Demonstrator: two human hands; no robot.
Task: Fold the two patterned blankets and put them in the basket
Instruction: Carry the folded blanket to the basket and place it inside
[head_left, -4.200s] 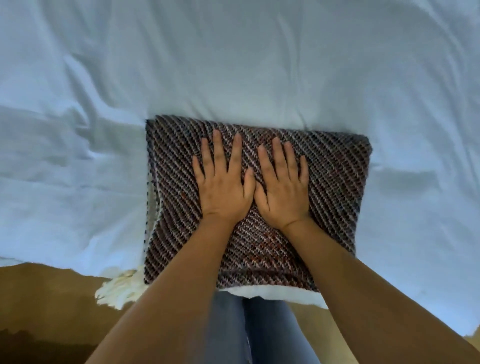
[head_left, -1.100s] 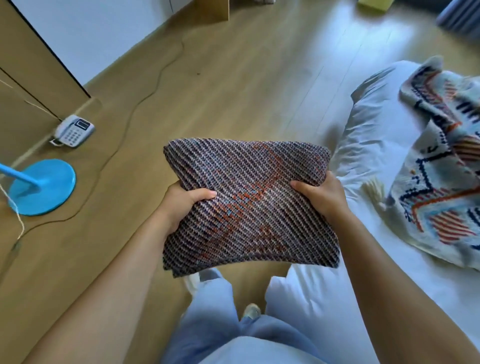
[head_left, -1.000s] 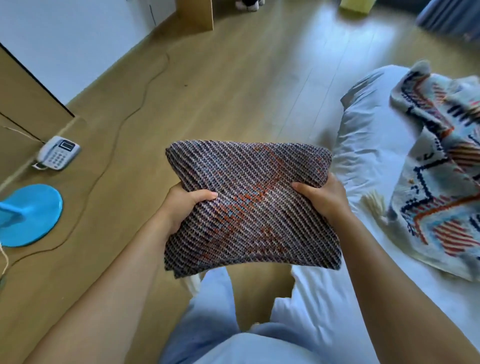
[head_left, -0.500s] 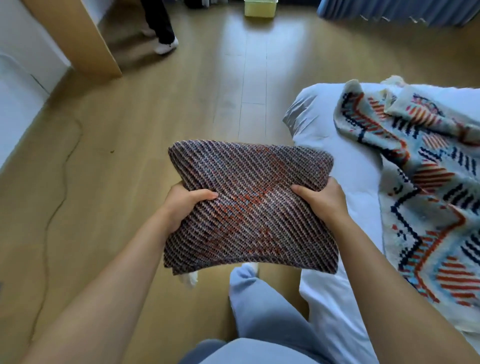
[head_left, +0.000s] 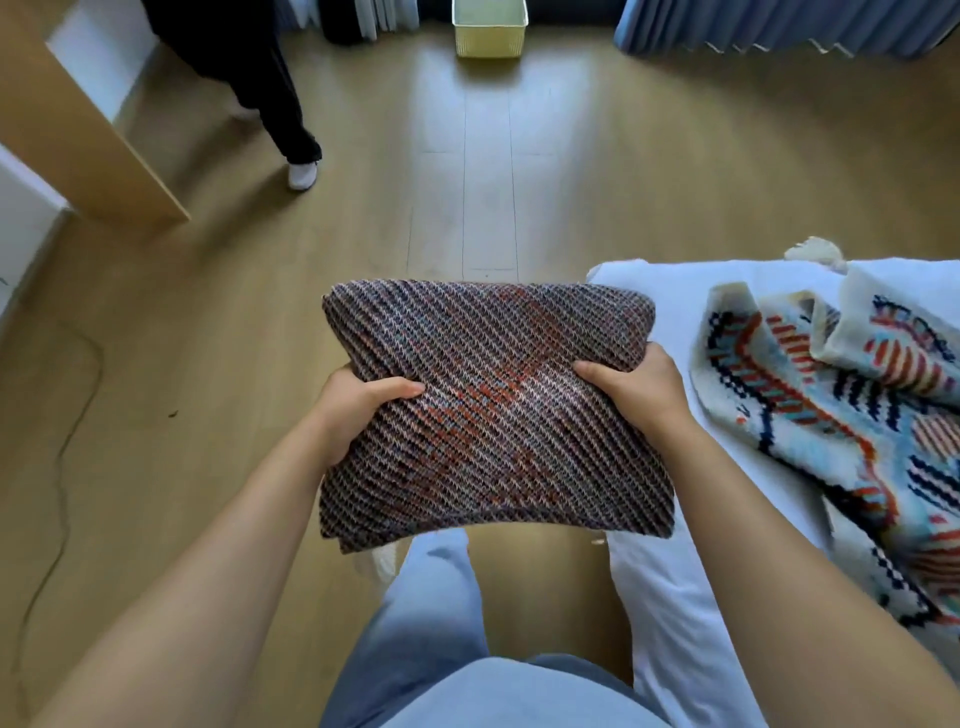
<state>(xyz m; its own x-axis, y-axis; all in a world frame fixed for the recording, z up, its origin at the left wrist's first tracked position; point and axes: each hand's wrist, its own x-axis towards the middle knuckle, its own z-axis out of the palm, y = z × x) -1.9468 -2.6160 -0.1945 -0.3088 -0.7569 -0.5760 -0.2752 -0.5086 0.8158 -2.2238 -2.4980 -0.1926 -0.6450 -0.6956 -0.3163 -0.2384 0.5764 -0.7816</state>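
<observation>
Head view: the folded dark blanket (head_left: 493, 410) is gripped at frame centre by the left hand (head_left: 358, 410) and right hand (head_left: 636, 395). The basket (head_left: 489, 27) is seen at top centre.

OK, dark blanket (head_left: 493, 415): folded into a thick rectangle, brown-purple diagonal weave w/ orange patches, up in the air, roughly flat. My left hand (head_left: 358, 410) grips its left edge, right hand (head_left: 639, 395) its right edge, thumbs on top. 2nd blanket (head_left: 841, 415): cream w/ blue, red & navy zigzags, unfolded, rumpled on the bed (head_left: 670, 623), reaching its far edge. Basket (head_left: 489, 28): pale yellow, upright, at the far edge of the floor (head_left: 519, 182).
</observation>
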